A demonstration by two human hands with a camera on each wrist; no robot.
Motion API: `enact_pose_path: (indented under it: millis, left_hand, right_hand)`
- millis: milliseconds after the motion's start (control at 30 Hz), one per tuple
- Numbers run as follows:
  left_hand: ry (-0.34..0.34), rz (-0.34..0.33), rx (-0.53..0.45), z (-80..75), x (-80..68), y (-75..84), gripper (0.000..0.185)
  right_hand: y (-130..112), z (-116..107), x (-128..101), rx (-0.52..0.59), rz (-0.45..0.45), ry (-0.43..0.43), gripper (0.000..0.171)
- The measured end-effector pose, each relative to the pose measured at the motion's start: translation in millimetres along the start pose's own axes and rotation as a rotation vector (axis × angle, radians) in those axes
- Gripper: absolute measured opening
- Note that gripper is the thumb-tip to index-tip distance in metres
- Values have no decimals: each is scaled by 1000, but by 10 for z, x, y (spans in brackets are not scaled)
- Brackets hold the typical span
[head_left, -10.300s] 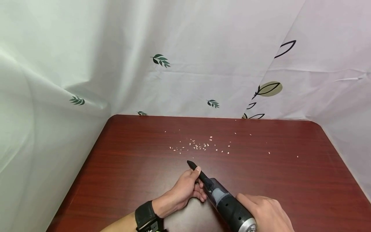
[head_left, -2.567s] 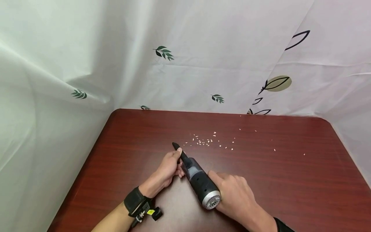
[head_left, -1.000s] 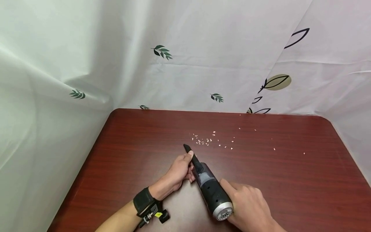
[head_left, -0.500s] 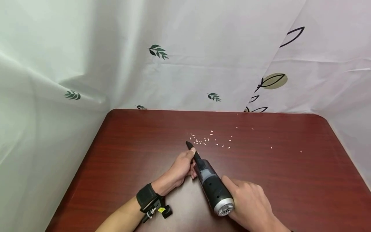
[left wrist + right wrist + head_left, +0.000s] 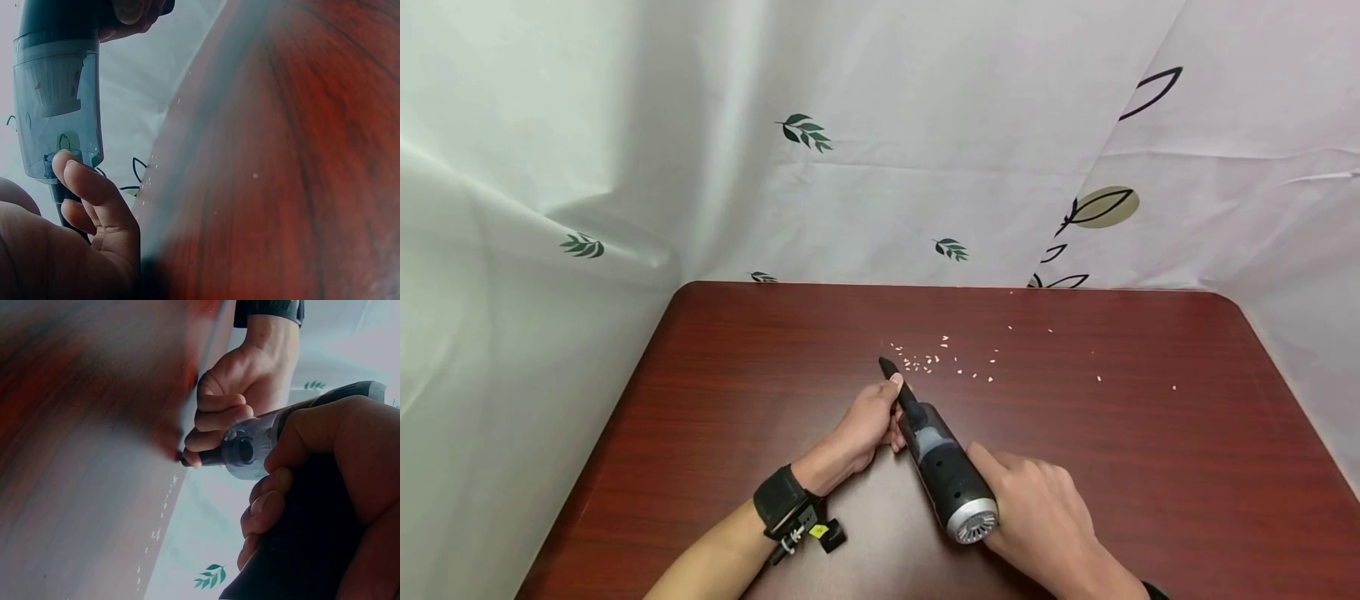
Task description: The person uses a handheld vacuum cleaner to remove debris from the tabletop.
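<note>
A black handheld vacuum cleaner [image 5: 953, 477] with a silver vented end cap points up and left over the table in the head view. My right hand [image 5: 1048, 512] grips its dark handle [image 5: 300, 525], seen close up in the right wrist view. Thumb and fingers of my left hand [image 5: 867, 423] pinch the slim black nozzle [image 5: 908, 400] near its tip. That tip is just left of a scatter of small white bits [image 5: 928, 360], too small to identify. A clear dust cup [image 5: 59, 137] with a pale filter inside shows in the left wrist view.
The reddish-brown wooden table [image 5: 737, 367] has rounded far corners. A few stray white bits [image 5: 1099, 379] lie farther right. White curtain [image 5: 880, 208] with leaf prints hangs behind and beside the table. A black strap [image 5: 781, 502] with a small camera is on the left wrist.
The leftmost white bits seen ten seconds ago are gone. Both hands brought the vacuum cleaner left and forward, then back right; over the last second its nozzle edged forward alongside the main scatter.
</note>
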State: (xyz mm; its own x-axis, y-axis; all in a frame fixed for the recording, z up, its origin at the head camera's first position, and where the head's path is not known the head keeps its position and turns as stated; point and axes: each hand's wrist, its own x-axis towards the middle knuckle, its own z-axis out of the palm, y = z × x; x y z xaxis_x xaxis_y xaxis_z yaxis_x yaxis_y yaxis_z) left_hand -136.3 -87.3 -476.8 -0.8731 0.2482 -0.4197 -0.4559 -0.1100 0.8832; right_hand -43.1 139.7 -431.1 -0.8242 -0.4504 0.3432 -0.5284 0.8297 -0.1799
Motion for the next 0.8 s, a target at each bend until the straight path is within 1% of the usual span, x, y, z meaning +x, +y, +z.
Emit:
enact_pose_path:
  millis: [333,667,800]
  left_hand:
    - [15,6,18,-43,68,44,44]
    - [20,-4,22,-50,139,90,43]
    - [22,4,17,-57,163,84,43]
  right_hand:
    - [11,54,68,-26,7,-2,44]
    - [44,94,123,-9,22,5,40]
    - [52,105,141,-9,24,0,41]
